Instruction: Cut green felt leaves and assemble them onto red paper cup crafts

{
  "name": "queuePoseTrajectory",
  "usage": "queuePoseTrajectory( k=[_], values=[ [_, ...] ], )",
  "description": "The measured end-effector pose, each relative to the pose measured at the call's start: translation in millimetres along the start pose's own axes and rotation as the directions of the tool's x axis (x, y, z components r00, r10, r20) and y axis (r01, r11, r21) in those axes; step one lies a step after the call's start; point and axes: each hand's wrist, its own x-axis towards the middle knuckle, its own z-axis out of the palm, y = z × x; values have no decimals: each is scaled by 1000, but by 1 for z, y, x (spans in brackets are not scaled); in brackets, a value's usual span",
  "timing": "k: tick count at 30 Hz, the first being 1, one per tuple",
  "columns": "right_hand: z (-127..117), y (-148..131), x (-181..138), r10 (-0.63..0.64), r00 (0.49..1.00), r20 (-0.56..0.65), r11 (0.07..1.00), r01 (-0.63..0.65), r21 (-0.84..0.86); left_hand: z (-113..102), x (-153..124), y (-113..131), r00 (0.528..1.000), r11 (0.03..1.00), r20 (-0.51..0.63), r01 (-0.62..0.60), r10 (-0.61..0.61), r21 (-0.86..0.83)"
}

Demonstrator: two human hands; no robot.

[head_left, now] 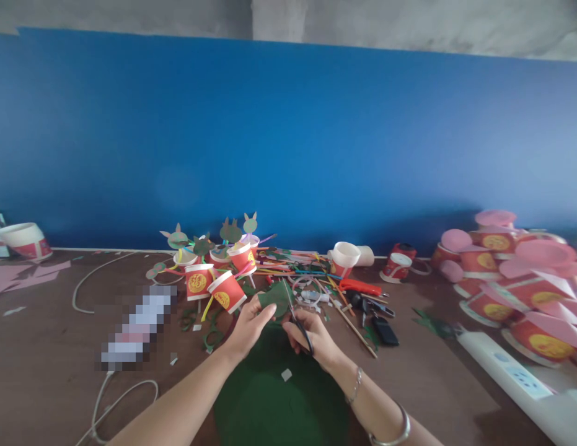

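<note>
A blue panel [288, 142] backs the brown table [422, 396]. Near the middle, the left hand [250, 325] pinches a green paper piece [275, 301] between thumb and fingers; the right hand [315, 334] curls around scissors [292, 311], blades at the paper's right edge, above a larger green sheet [279, 402].
</note>
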Motion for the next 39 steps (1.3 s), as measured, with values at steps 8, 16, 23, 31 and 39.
queuePoseTrajectory(
  k=[8, 16, 23, 31, 39],
  values=[
    [3, -6, -2, -18, 1000, -21, 1000, 17, -16, -1, 0, -1, 1000, 1000, -15, 1, -1, 3],
    [0, 1, -1, -4, 1000, -15, 1000, 4, 11, 0, 0, -1, 1000, 1000, -2, 10, -10, -10],
    [-1, 1, -1, -2, 1000, -14, 1000, 2, 28, 0, 1, 2, 999, 1000, 31, 11, -10, -19],
    [1, -2, -1, -27, 999, -28, 1000, 26, -9, -1, 0, -2, 1000, 1000, 1, 12, -12, -8],
    [0, -1, 0, -44, 999, -22, 999, 44, -17, -2, 1, 2, 1000, 1000, -13, 4, -4, 28]
  ],
)
